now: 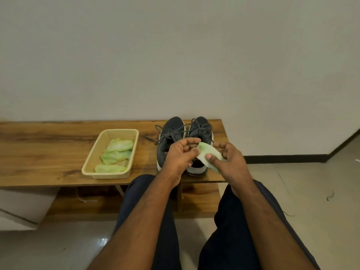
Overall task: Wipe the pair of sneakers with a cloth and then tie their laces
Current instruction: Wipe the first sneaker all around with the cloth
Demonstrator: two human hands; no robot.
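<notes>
Sneakers [184, 137] side by side on wooden worktop [48, 149], laces untied, left hand [180, 155] and right hand [229, 158] each with grip pinching pale green cloth [207, 152] above them, basket [93, 162] of similar cloths to the left

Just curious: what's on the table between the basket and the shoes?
Bare wood of the table between basket and shoes, apart from a trailing lace, per the head view.

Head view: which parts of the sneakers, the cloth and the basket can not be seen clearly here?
- Left sneaker: heel and opening hidden behind the left hand.
- Right sneaker: rear half covered by the cloth and the right hand.
- Laces: loose, but too thin to follow.
- Cloth: partly hidden by the fingers.
- Basket: its green cloths overlap; the count is unclear.
</notes>
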